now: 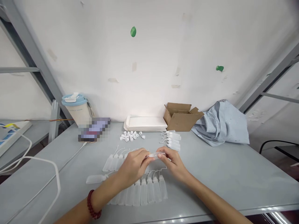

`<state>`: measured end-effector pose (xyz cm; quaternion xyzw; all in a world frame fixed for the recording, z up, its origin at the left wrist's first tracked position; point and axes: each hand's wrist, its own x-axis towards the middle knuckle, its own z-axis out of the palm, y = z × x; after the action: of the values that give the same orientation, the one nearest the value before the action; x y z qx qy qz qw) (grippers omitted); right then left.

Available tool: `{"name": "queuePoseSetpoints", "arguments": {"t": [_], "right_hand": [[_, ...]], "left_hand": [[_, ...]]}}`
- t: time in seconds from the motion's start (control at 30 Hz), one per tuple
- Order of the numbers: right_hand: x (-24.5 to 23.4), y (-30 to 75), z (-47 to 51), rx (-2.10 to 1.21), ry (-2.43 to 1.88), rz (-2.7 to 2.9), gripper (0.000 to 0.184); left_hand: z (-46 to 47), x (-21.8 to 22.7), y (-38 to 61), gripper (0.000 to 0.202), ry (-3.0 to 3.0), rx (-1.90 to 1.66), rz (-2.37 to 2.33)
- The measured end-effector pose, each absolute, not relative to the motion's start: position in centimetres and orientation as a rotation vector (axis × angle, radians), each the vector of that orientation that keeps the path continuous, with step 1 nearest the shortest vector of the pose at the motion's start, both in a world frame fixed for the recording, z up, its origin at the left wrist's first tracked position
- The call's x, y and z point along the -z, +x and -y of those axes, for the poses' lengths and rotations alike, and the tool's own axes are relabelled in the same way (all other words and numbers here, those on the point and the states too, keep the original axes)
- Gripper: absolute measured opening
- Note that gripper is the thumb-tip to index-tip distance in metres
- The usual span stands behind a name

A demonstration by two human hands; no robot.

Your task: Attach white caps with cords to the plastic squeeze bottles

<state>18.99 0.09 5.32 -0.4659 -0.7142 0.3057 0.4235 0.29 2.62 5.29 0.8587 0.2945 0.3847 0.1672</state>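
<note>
Between my two hands is a small translucent plastic bottle (157, 154), held nearly level above the table. My left hand (134, 163) is closed around its left end, where the fingers hide the neck. The thumb and fingers of my right hand (172, 160) pinch its right end. Below them lie a front row of similar bottles (144, 193) with thin tethered strips, and a back row (112, 163) partly covered by my left hand. One bottle (95, 179) lies sideways on the left. Small white caps (130, 136) are piled behind, and more bottles (171, 141) lie stacked behind my right hand.
On the grey table (221, 174), a white stack of trays or sheets (146, 123) and an open cardboard box (183, 119) stand against the wall. Pale blue cloth (224, 124) lies right; a lidded cup (77, 109), a phone (94, 130) and a white cable (56, 174) are left.
</note>
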Motion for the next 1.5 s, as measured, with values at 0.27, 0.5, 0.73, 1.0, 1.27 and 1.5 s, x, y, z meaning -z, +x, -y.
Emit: {"name": "queuePoseSetpoints", "arguments": {"t": [0.27, 0.5, 0.73, 1.0, 1.27, 1.5], "right_hand": [[-5.2, 19.4, -0.8, -0.973, -1.101, 1.705, 0.026], [-4.9, 19.5, -0.9, -0.656, -0.968, 1.818, 0.016], [-4.5, 19.4, -0.4, -0.533, -1.030, 1.845, 0.015], [-4.9, 19.3, 0.1, -0.727, -1.089, 1.735, 0.017], [-5.1, 19.0, 0.0, -1.067, -1.079, 1.476, 0.022], [-5.3, 18.7, -0.1, -1.162, -1.092, 1.386, 0.023]], "left_hand": [[-2.7, -5.9, 0.2, 0.026, 2.303, -0.976, -0.908], [-2.6, -7.0, 0.2, 0.032, 1.953, -0.725, -0.940], [-2.4, -6.5, 0.4, 0.036, 2.057, -0.744, -0.973], [-2.5, -5.3, 0.5, 0.026, 2.574, -1.076, -0.792], [-2.5, -5.2, 0.4, 0.025, 3.150, -1.091, -0.773], [-2.6, -4.8, 0.6, 0.030, 3.028, -0.982, -0.822]]}}
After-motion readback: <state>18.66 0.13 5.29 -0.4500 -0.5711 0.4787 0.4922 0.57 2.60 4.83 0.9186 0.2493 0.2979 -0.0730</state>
